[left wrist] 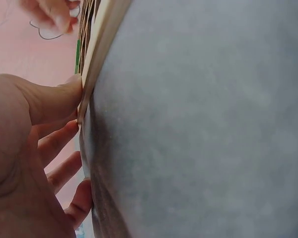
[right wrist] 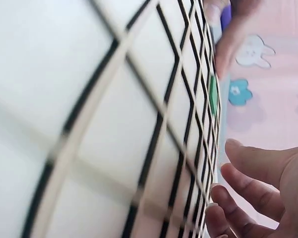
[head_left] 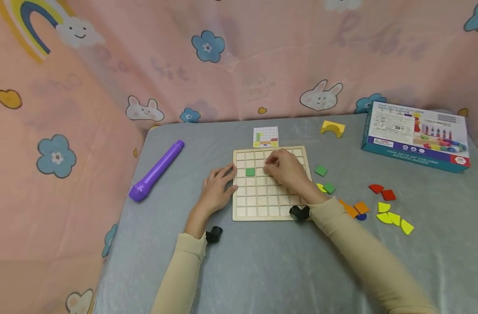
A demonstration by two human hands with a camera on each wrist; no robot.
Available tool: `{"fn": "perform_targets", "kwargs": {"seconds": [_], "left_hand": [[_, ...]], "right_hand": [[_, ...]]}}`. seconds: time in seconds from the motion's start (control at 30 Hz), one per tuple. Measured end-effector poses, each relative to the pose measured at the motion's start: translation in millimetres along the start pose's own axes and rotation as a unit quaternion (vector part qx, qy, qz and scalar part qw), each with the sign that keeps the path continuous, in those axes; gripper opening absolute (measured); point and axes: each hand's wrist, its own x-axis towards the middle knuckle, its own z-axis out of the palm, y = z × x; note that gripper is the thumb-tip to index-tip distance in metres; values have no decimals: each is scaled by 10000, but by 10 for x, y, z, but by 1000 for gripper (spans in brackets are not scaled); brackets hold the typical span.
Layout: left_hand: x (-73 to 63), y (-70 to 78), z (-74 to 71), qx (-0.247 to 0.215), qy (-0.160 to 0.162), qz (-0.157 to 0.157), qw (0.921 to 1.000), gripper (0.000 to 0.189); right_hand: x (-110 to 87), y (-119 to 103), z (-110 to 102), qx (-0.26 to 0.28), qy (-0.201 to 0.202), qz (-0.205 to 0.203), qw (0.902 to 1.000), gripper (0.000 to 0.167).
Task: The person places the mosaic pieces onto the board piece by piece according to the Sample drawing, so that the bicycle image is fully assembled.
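Observation:
A wooden grid board [head_left: 240,216] lies flat on the grey table. One green square tile [head_left: 250,172] sits in a cell toward its upper left, also visible as a thin green tile [right wrist: 213,94] in the right wrist view. My left hand [head_left: 217,189] touches the board's left edge, thumb and fingers spread along the rim [left wrist: 97,44]. Over the upper middle of the grid is my right hand [head_left: 287,168], its fingers loosely bent. The right wrist view shows a gap between thumb and fingers, with nothing visible in it. A small pattern card [head_left: 265,136] lies just behind the board.
Right of the board are green tiles [head_left: 321,170], orange pieces [head_left: 361,207], red pieces [head_left: 388,195] and several yellow pieces [head_left: 394,218]. A yellow arch block [head_left: 333,128] and a toy box [head_left: 417,136] stand farther back. At left lies a purple microphone-shaped toy [head_left: 156,172].

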Motion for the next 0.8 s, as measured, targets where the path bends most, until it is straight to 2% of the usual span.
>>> {"fn": "perform_targets", "kwargs": {"seconds": [0.2, 0.33, 0.57, 0.8], "left_hand": [[2, 16, 9, -23, 11, -42, 10000, 64], [-1, 24, 3, -86, 32, -65, 9999, 63], [-11, 20, 7, -124, 11, -64, 9999, 63], [2, 27, 4, -170, 8, -97, 9998, 64]], "right_hand": [[-164, 379, -399, 0, 144, 214, 9997, 23], [-287, 578, -593, -150, 270, 435, 9986, 25], [-461, 802, -728, -383, 175, 455, 9981, 34], [-560, 869, -807, -446, 176, 607, 9970, 35]]}}
